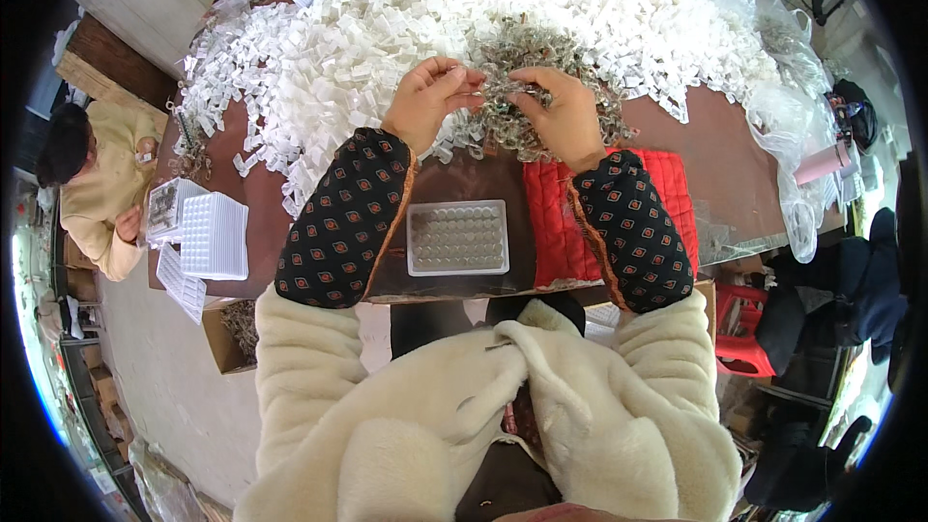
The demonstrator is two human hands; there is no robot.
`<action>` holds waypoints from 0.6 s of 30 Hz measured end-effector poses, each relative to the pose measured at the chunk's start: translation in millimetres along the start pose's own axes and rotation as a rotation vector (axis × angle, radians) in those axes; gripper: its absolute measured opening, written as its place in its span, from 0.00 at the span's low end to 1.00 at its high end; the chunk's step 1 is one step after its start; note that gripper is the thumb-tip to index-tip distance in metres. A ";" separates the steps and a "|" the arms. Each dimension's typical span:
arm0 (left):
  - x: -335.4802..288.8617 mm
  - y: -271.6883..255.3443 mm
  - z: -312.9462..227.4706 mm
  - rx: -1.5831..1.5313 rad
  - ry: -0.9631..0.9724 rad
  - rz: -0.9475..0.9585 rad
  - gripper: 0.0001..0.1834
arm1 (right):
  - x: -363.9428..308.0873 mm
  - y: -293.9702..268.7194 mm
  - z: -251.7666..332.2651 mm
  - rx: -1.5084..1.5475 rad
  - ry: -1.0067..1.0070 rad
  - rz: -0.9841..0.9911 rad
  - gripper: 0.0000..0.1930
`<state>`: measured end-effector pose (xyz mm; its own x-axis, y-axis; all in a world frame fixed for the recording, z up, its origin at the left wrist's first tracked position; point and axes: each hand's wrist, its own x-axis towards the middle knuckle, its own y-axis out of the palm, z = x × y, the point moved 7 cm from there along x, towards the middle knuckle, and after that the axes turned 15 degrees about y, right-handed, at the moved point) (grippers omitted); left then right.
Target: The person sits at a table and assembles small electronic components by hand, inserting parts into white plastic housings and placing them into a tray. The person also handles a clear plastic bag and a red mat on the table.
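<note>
Both forearms, in dark patterned sleeve covers, reach over the brown table. My left hand (pixel 432 101) is closed in a pinch, at the left side of a heap of small grey, clear plastic pieces (pixel 522 48). What sits in its fingertips is too small to name. My right hand (pixel 563 114) bends over the same heap, thumb and forefinger drawn together, their contents hard to make out. Below the hands lies a shallow white tray with rows of round cells (pixel 457 238). Under my right forearm is a red quilted cloth (pixel 556 222).
A wide mound of small white plastic pieces (pixel 367 58) covers the far table. Stacked white trays (pixel 215 237) stand at the left edge. Plastic bags (pixel 788 155) and a pink bottle (pixel 822 163) are at right. Another person (pixel 101 179) sits at left, near a red stool (pixel 742 329) across from them.
</note>
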<state>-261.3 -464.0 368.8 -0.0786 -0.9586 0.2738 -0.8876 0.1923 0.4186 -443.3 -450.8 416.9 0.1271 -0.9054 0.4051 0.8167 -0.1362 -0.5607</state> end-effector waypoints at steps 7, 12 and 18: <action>4.0 9.9 4.9 -0.091 -0.046 0.002 0.11 | 2.6 -4.6 -18.0 0.297 0.239 0.085 0.12; 24.0 30.5 -17.4 -0.108 0.047 0.058 0.11 | 19.2 -16.8 -17.5 0.357 0.369 0.100 0.11; 47.4 47.3 -55.4 -0.070 0.219 0.154 0.12 | 51.3 -44.8 4.1 0.397 0.185 0.026 0.11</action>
<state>-281.9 -488.7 449.5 -0.1033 -0.8498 0.5169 -0.8387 0.3538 0.4141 -471.0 -489.4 465.8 0.0767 -0.9681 0.2384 0.9722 0.0196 -0.2333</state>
